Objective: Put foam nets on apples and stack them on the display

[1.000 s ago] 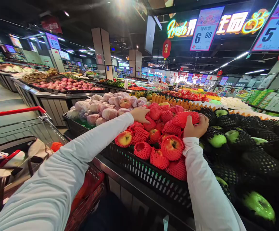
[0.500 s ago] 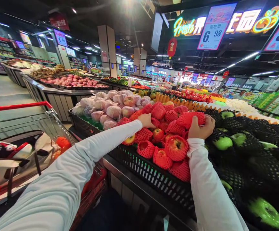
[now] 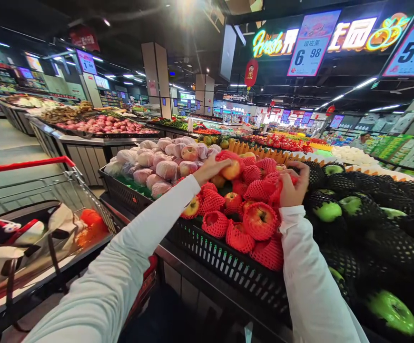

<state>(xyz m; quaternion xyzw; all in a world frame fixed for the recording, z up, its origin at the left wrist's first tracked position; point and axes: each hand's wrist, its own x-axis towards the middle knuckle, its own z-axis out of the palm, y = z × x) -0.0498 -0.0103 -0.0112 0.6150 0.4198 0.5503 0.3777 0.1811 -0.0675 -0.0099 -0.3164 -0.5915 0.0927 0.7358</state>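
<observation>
My left hand [image 3: 211, 169] is closed on an apple [image 3: 232, 169] in a red foam net, lifted a little above the pile. Part of the apple's bare yellow-red skin shows below the net. Over the right side of the pile, my right hand [image 3: 295, 183] has its fingers curled round a red foam net [image 3: 275, 191]; whether an apple is inside is hidden by the fingers. Several more apples in red nets lie below and between my hands, among them a large one [image 3: 260, 222] with its top showing. A black slotted crate [image 3: 224, 255] holds them.
Pale wrapped apples [image 3: 167, 170] fill the crate's left part. To the right lie green apples [image 3: 326, 212] in black nets. A shopping cart with a red handle [image 3: 24, 165] stands at the left, with a cloth bag [image 3: 62, 221] in it. Price signs [image 3: 314, 43] hang overhead.
My left hand has raised a netted apple out of the pile. My right hand's fingers have curled further, and the netted apple that showed in front of it is less visible.
</observation>
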